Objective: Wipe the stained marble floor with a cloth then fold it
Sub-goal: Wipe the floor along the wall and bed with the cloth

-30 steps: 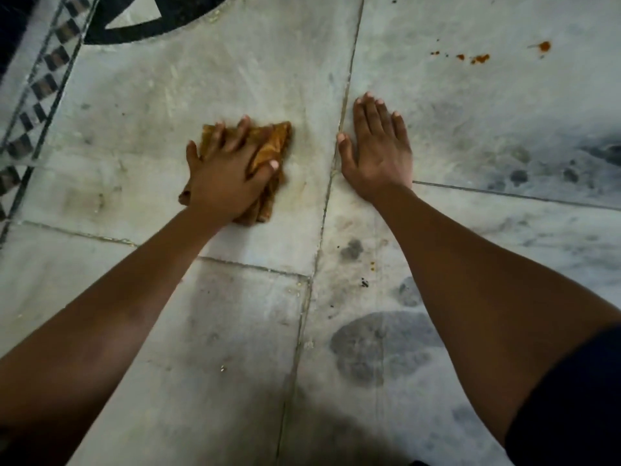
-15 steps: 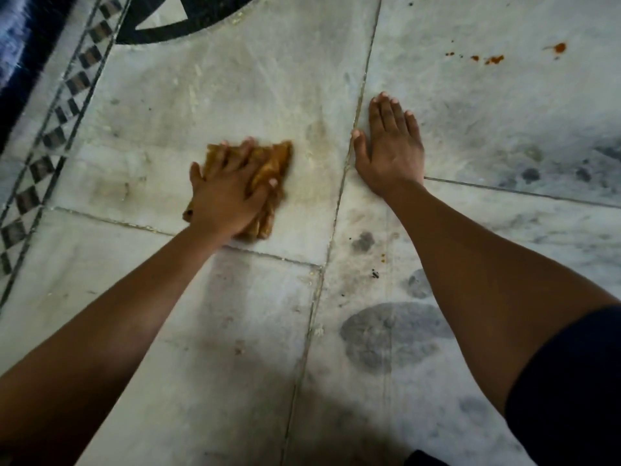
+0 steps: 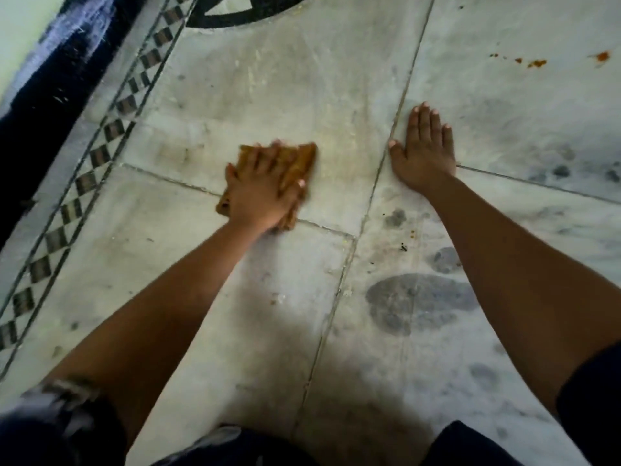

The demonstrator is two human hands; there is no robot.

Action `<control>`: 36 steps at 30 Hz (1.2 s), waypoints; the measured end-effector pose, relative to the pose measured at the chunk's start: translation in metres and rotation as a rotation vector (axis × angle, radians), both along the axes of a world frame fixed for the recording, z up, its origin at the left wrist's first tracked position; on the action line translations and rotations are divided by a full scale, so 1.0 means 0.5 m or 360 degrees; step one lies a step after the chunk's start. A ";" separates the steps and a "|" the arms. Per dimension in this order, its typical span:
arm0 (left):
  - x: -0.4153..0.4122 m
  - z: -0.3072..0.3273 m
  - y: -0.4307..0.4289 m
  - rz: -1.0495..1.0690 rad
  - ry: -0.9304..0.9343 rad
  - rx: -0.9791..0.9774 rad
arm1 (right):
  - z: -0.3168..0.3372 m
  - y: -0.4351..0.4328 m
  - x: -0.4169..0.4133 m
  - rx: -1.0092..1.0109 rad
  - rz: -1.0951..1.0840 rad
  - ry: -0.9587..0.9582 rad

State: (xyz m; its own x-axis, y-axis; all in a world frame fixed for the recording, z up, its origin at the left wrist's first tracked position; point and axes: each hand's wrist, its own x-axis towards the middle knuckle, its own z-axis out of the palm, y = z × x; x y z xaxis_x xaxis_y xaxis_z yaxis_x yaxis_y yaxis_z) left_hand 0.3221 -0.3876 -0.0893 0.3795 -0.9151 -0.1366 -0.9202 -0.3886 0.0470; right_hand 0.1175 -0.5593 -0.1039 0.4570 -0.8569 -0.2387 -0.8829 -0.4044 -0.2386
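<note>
A bunched orange-brown cloth (image 3: 302, 159) lies on the pale marble floor (image 3: 275, 95), mostly covered by my left hand (image 3: 262, 193), which presses down on it with fingers spread over the fabric. My right hand (image 3: 425, 153) rests flat on the floor to the right of a tile joint, palm down, fingers together, holding nothing. A faint yellowish smear (image 3: 339, 153) shows on the marble just right of the cloth. Orange stain specks (image 3: 536, 63) sit at the far upper right.
A black-and-white checkered border strip (image 3: 100, 153) runs diagonally at the left, with a dark raised edge (image 3: 50, 95) beyond it. A black inlay arc (image 3: 242, 15) is at the top. Dark grey damp patches (image 3: 416, 301) mark the tile under my right arm. My knees fill the bottom edge.
My left hand has dragged the cloth back toward me across the tile. The right hand has stayed planted; the view has shifted, showing more of the left border.
</note>
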 end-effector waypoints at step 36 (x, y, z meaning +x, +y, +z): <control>0.013 0.001 -0.198 -0.0069 0.0101 -0.0122 | -0.019 0.043 -0.012 -0.0131 0.0050 -0.0014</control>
State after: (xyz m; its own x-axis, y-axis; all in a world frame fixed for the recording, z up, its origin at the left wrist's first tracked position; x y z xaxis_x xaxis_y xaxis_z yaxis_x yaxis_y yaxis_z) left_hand 0.3286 -0.4866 -0.0887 0.3319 -0.9392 -0.0879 -0.9304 -0.3413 0.1339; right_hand 0.1117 -0.5380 -0.1132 0.4858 -0.8586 -0.1636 -0.8674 -0.4506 -0.2111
